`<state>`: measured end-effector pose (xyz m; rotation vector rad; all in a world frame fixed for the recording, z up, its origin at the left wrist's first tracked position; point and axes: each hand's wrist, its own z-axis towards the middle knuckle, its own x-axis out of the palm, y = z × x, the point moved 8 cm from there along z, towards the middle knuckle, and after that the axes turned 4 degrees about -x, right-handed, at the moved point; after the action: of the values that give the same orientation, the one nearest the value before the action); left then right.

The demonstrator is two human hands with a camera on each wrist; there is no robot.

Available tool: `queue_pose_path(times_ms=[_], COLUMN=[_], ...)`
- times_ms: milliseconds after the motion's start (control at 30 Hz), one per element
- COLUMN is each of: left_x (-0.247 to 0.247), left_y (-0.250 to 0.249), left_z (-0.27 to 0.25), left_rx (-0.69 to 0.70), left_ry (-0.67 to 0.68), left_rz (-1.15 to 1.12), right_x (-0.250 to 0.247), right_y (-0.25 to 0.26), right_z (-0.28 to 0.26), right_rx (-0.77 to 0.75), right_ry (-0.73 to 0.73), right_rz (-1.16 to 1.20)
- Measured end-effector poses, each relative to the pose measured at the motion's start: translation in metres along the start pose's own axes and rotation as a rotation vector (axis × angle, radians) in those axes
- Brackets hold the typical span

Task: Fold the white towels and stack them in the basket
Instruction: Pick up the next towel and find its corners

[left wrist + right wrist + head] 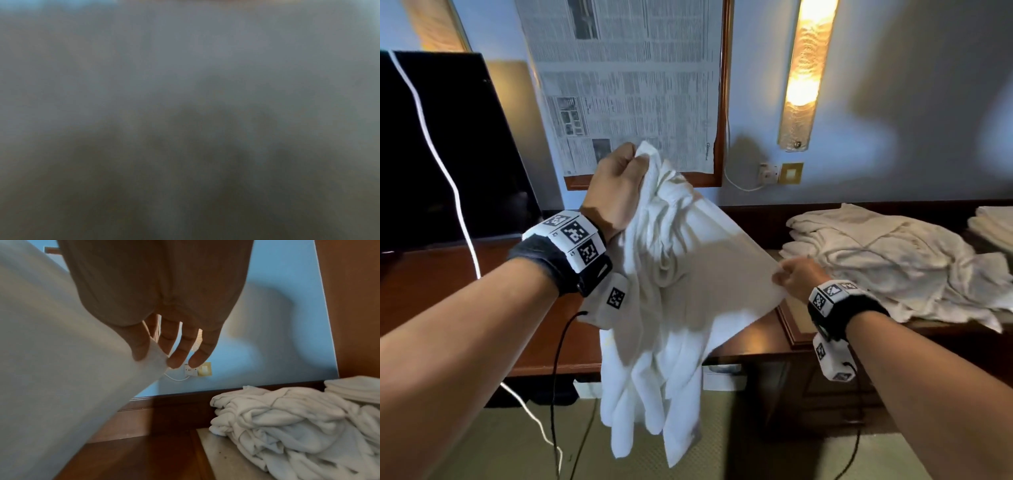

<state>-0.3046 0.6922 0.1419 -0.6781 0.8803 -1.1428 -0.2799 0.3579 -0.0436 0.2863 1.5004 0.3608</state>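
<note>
A white towel [681,281] hangs in the air in front of me, crumpled at the top and drooping toward the floor. My left hand [619,185] grips its bunched upper corner, raised high. My right hand [796,277] pinches a lower right corner between thumb and fingers; the right wrist view shows that hand [156,353] holding the towel [61,369] edge. The left wrist view is a grey blur, covered by cloth. No basket is in view.
A heap of unfolded white towels [887,267] lies on the wooden desk [465,284] to the right, with a folded stack [993,226] at the far right edge. A dark TV screen [441,147] stands left. A white cable [465,222] hangs beside it.
</note>
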Motion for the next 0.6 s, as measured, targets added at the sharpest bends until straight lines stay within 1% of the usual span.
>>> queue_pose_path(times_ms=[33, 167, 233, 267, 300, 367, 433, 467, 500, 533, 600], left_x=[-0.003, -0.019, -0.024, -0.024, -0.024, -0.014, -0.003, -0.001, -0.003, -0.009, -0.03], left_y=[0.0, -0.004, -0.009, -0.01, -0.009, -0.01, -0.01, -0.013, -0.018, -0.028, -0.047], left_z=[0.0, 0.0, -0.002, -0.003, -0.004, -0.012, -0.024, -0.028, -0.028, -0.026, -0.01], left_rx=[0.011, 0.074, 0.106, 0.113, 0.107, 0.091, 0.055, 0.055, 0.07, 0.097, 0.171], left_ry=[0.002, 0.01, 0.032, 0.062, 0.115, 0.314, 0.535, 0.608, 0.639, 0.632, 0.52], left_rz=[0.021, 0.054, 0.055, 0.049, 0.044, 0.033, 0.096, 0.139, 0.162, 0.16, 0.123], right_x=[-0.009, -0.039, -0.06, -0.072, -0.085, -0.112, -0.136, -0.149, -0.162, -0.174, -0.192], right_y=[-0.002, 0.0, 0.007, 0.015, 0.027, 0.058, 0.092, 0.111, 0.132, 0.153, 0.192], right_z=[0.005, 0.016, 0.02, 0.021, 0.021, 0.018, 0.014, 0.01, 0.006, 0.001, -0.008], right_rx=[0.011, 0.066, 0.071, 0.049, 0.001, -0.121, -0.2, -0.241, -0.304, -0.387, -0.548], right_ry=[-0.037, -0.08, -0.174, -0.246, -0.332, -0.489, -0.559, -0.583, -0.605, -0.618, -0.579], right_rz=[-0.029, -0.133, -0.117, -0.062, 0.031, 0.284, 0.517, 0.588, 0.642, 0.696, 0.785])
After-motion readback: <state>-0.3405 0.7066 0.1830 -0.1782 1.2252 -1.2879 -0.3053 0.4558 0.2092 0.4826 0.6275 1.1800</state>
